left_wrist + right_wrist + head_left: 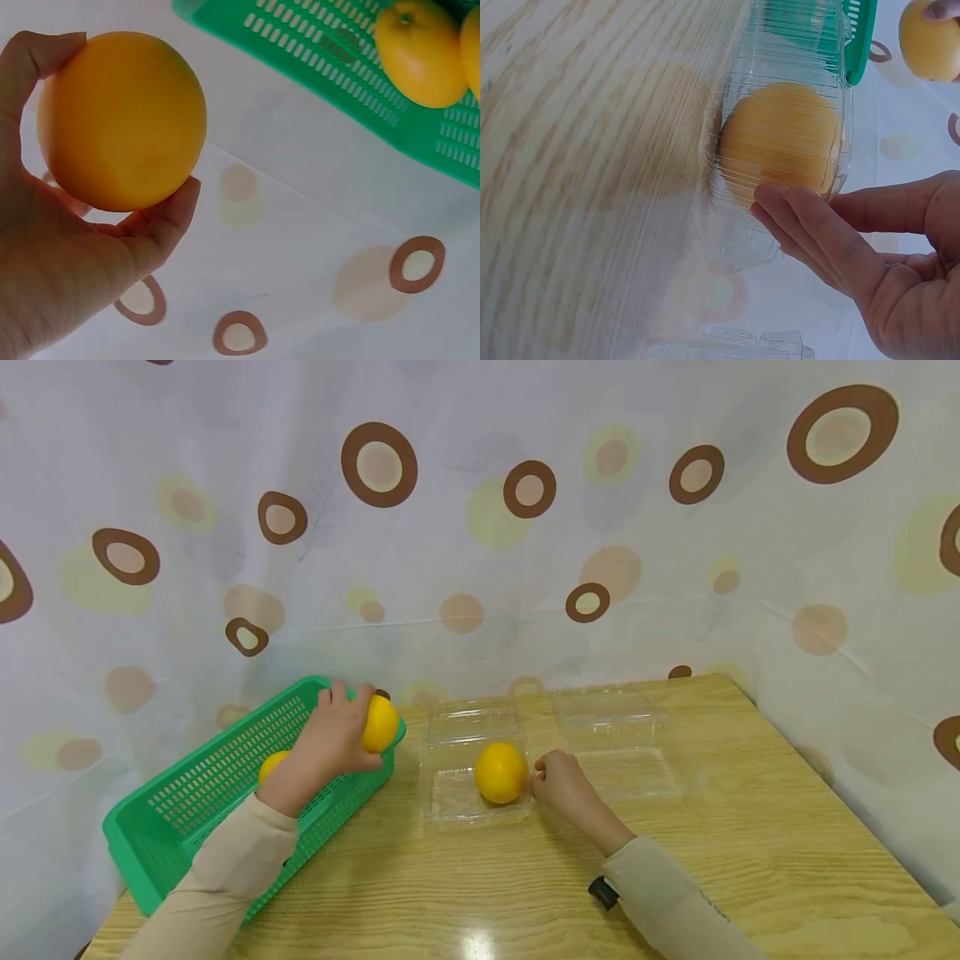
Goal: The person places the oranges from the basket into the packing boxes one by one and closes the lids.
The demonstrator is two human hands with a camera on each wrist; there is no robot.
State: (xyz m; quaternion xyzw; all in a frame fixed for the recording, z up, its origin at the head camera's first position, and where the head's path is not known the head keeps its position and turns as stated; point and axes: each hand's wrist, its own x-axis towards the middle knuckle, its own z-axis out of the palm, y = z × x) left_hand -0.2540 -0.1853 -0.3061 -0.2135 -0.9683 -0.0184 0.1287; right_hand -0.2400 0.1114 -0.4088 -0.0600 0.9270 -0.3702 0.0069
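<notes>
My left hand grips an orange above the far end of the green basket. In the left wrist view, thumb and fingers curl round the orange from opposite sides. A second orange sits inside an open clear plastic container on the table. At that container's right edge is my right hand. The right wrist view shows its fingers pinching the rim, fingertips against the clear wall beside the orange.
Another open clear container lies to the right on the wooden table. More oranges are in the basket, partly hidden by the left arm in the head view. A patterned cloth hangs behind the table.
</notes>
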